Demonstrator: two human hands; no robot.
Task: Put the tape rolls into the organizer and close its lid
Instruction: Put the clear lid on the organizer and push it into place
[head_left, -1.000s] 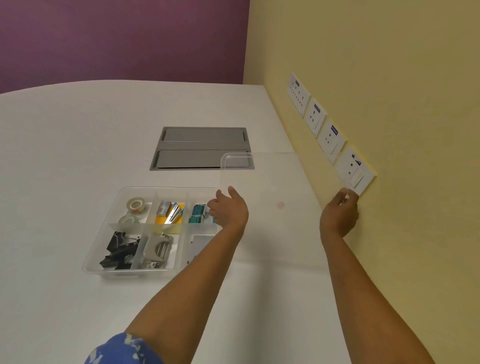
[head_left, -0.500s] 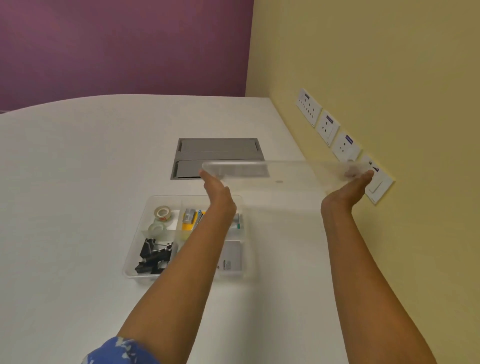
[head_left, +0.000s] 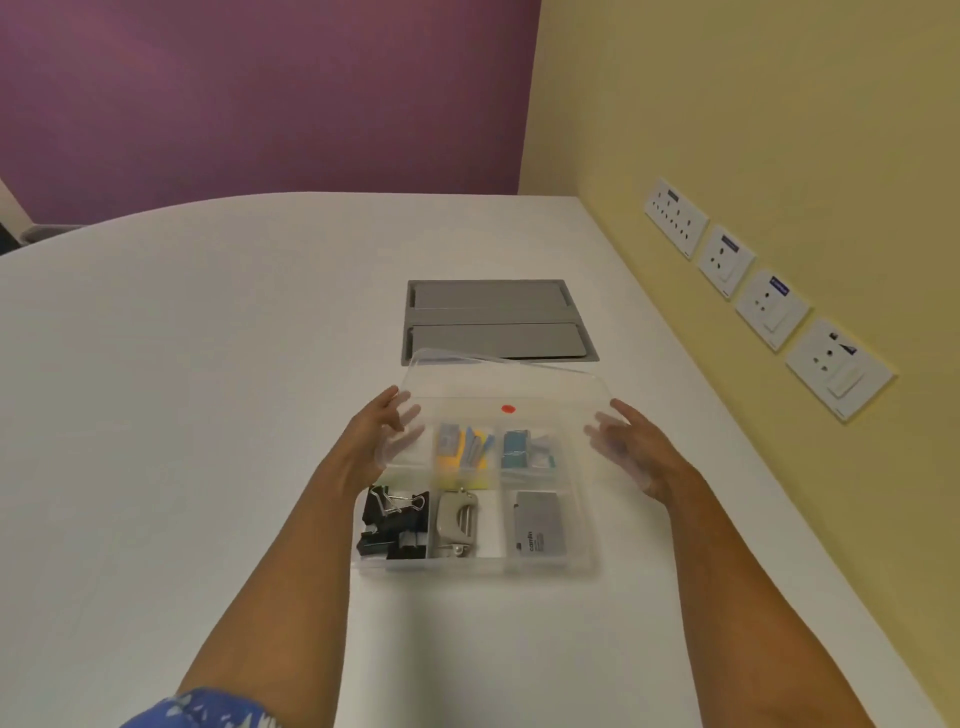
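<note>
A clear plastic organizer (head_left: 550, 565) with several compartments sits on the white table. It holds black binder clips (head_left: 390, 525), a grey metal punch (head_left: 457, 522), a grey box (head_left: 537, 529) and coloured notes. The clear lid (head_left: 519, 389), marked with a red dot, hangs tilted over the organizer's far half. My left hand (head_left: 382, 441) grips the lid's left edge and my right hand (head_left: 631, 447) grips its right edge, fingers under it. The tape rolls lie in the far-left compartment, hidden behind my left hand.
A grey cable hatch (head_left: 496, 319) is set into the table just beyond the organizer. A yellow wall with several white socket plates (head_left: 769, 306) runs along the table's right edge. A purple wall stands at the back.
Both hands carried the lid from the right, near the wall, to over the organizer and lowered it. The camera view shifted so the organizer is now centred.
</note>
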